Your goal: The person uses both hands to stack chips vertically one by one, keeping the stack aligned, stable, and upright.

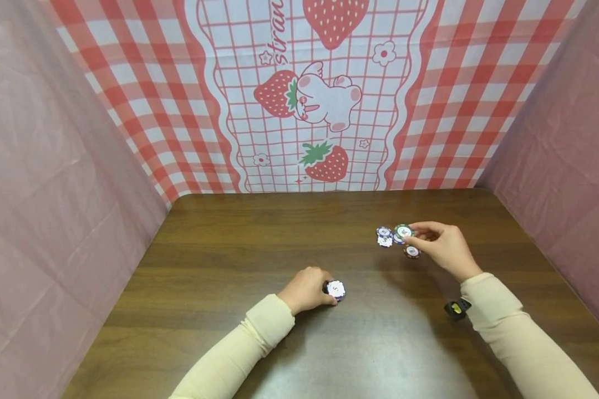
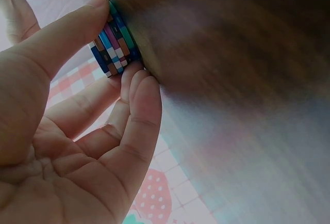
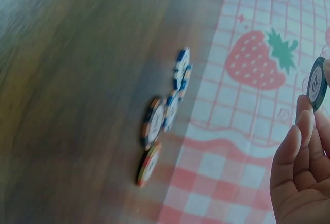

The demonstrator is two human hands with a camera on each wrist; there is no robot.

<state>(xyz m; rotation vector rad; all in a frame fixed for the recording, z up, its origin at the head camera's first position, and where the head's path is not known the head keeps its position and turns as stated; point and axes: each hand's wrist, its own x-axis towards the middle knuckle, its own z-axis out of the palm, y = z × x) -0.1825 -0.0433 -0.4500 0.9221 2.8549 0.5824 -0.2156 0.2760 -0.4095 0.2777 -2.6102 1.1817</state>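
My left hand (image 1: 304, 291) grips a short stack of poker chips (image 1: 336, 290) between thumb and fingers, at the middle of the table. Mixed coloured edges of that stack (image 2: 116, 43) show in the left wrist view, and a white chip tops it. Farther right, my right hand (image 1: 448, 247) pinches a green poker chip (image 3: 316, 84) by its edge, held up above the table. Under and beside it lie several loose chips: a blue one (image 1: 384, 231), a white and blue one (image 1: 385, 242) and a dark orange-edged one (image 1: 412, 252). The held chip partly hides another blue chip.
The brown wooden table (image 1: 219, 238) ends at a strawberry-print checked cloth (image 1: 324, 111) hanging behind it. Pink cloth (image 1: 55, 194) hangs on both sides. A black device (image 1: 457, 310) with a yellow spot sits at my right wrist.
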